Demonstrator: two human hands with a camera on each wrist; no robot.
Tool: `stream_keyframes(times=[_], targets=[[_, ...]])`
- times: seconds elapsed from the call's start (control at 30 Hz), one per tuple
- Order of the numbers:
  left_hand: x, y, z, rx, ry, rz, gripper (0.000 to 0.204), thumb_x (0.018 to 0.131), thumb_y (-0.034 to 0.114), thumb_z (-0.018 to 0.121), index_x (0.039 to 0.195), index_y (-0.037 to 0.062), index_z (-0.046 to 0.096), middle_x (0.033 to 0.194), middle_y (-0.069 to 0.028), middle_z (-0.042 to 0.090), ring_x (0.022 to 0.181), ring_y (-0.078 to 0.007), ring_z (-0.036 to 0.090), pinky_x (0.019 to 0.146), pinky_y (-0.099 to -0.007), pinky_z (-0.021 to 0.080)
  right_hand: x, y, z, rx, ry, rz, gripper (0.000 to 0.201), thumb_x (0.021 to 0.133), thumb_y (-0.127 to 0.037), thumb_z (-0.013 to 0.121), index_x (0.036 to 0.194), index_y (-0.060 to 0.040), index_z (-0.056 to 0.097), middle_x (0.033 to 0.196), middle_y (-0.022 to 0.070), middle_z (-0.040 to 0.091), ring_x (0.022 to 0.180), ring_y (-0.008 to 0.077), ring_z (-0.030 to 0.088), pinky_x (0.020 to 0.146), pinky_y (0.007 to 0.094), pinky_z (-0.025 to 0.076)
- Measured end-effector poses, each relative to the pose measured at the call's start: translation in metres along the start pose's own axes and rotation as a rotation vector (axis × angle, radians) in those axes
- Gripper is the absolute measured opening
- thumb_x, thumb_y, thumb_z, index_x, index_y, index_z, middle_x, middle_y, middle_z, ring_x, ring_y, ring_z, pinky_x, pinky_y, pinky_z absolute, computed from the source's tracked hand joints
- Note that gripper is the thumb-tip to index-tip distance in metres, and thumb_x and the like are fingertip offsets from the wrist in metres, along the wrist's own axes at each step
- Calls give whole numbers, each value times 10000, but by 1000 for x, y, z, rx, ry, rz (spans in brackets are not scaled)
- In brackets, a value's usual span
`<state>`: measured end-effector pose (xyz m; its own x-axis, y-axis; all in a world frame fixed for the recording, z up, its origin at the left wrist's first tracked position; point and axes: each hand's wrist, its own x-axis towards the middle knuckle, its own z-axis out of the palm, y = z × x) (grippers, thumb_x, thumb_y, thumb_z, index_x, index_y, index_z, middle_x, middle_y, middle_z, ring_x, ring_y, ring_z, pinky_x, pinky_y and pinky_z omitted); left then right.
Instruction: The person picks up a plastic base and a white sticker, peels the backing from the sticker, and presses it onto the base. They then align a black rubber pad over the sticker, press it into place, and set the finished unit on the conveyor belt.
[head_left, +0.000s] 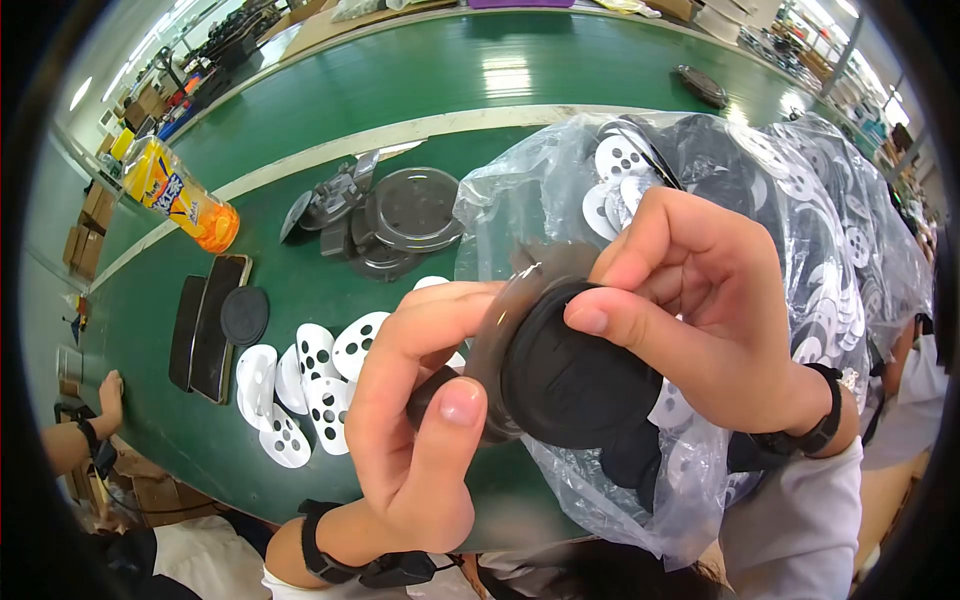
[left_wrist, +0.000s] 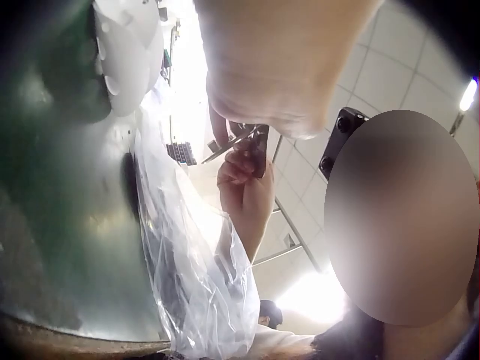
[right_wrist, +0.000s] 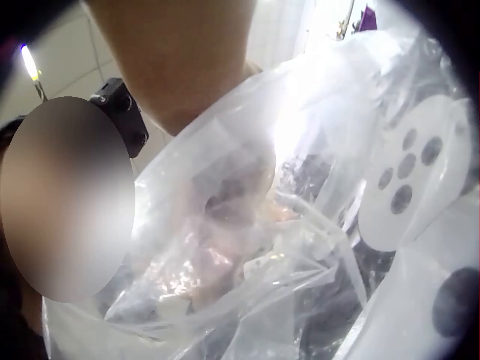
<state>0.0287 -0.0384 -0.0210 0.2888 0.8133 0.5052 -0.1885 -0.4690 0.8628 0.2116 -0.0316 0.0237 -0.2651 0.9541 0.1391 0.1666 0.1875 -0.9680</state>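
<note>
In the head view my left hand grips a dark translucent plastic part with a round body, thumb on the near side. A black round pad lies face-on against that part. My right hand pinches the pad's upper edge between thumb and index finger, its other fingers curled behind. Seen from below in the left wrist view, the plastic part is edge-on between both hands. Clear plastic hides most of the right wrist view, so the pad's far side stays out of sight.
A clear plastic bag of black pads and white holed discs spreads at the right. Loose white discs, two phone-like slabs, another black pad, dark plastic parts and a drink bottle lie on the green table.
</note>
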Motion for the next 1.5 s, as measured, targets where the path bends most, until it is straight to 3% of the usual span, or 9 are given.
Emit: stream_keyframes(times=[0.3,0.37,0.5,0.63,0.7,1.0,1.17,1.33,1.5], targets=[[1,4,5,-22,229,11,302,814,-39,445,1113,-64,410,1064,-155,536,931,-148,535,812,-234,408,3,4,6,311,-86,-100,134,815,-32,565,887,13,462,832,67,555,784,77,533,674,199,416],[-2,1,1,11,179,-92,374,775,-89,477,1133,-30,390,1023,-117,548,932,-132,532,799,-235,413,3,-2,10,291,-135,-69,156,822,-61,563,909,13,458,843,65,550,803,79,528,689,202,413],[2,2,3,-515,319,-363,347,809,-37,438,1149,2,379,1106,-127,516,1046,-182,496,872,-295,412,4,2,12,584,-83,-25,234,805,-171,606,900,-33,442,805,79,533,651,85,459,603,189,375],[-3,-7,9,-150,298,-285,318,823,-23,493,1119,9,381,1051,-93,521,966,-131,517,832,-254,411,2,3,14,48,-146,-237,180,742,-144,666,821,-25,555,799,117,553,685,160,509,607,251,399],[-6,-7,11,-82,256,-187,337,811,17,540,1111,5,388,1060,-93,513,946,-128,520,826,-257,409,6,2,12,-355,-234,-535,424,588,-270,801,835,-12,573,847,133,575,757,215,561,647,275,424],[-8,-14,9,143,305,1,300,802,-34,468,1094,25,436,1037,-66,452,904,-129,505,683,-218,426,-3,-9,23,-721,-103,-639,486,546,-181,808,901,-6,525,937,170,595,746,231,595,643,276,465],[-4,0,5,-18,394,-101,343,785,-85,445,1121,-38,391,1080,-117,451,928,-114,470,786,-225,391,-7,-5,6,-295,-135,-386,377,644,28,659,995,60,526,1007,234,585,961,271,588,805,309,444],[-3,1,2,-36,341,76,365,769,-90,459,1123,-61,377,1106,-147,442,970,-143,469,832,-245,390,-1,4,5,91,-66,-246,164,705,35,643,860,44,591,949,179,575,896,202,557,811,304,431],[-7,6,1,101,264,117,391,753,-66,481,1129,-51,375,1129,-157,441,1016,-186,467,884,-284,365,3,7,3,28,-36,-289,138,677,25,680,795,25,607,903,145,571,808,166,543,731,261,417]])
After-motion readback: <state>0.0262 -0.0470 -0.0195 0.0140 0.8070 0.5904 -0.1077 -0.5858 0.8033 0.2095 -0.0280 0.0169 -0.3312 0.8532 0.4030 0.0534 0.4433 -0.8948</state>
